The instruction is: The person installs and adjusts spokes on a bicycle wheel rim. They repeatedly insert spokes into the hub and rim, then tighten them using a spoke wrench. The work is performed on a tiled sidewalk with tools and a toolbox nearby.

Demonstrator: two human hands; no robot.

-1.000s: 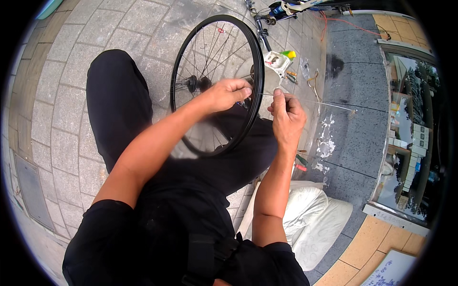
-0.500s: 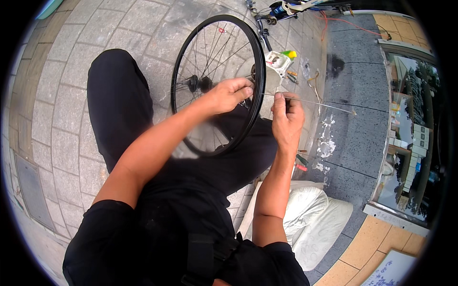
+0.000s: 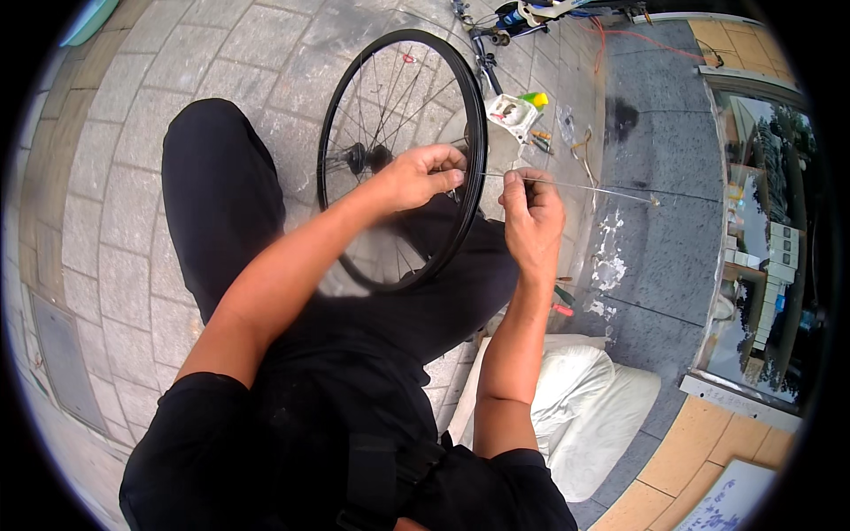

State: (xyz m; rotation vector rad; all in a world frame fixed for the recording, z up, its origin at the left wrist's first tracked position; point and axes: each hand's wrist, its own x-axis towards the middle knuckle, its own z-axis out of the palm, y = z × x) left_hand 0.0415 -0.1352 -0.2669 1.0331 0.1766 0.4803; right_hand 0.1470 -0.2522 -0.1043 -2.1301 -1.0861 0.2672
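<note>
While the right hand (image 3: 534,217) pinched one thin wire (image 3: 593,188), the left hand (image 3: 414,181), hold unclear, curled at one wheel (image 3: 479,115), black, round, spoked.

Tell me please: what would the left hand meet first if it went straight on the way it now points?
Most likely the left hand would meet the bicycle wheel's black rim, close to its right in the picture. They may even touch now; depth is unclear here.
</note>
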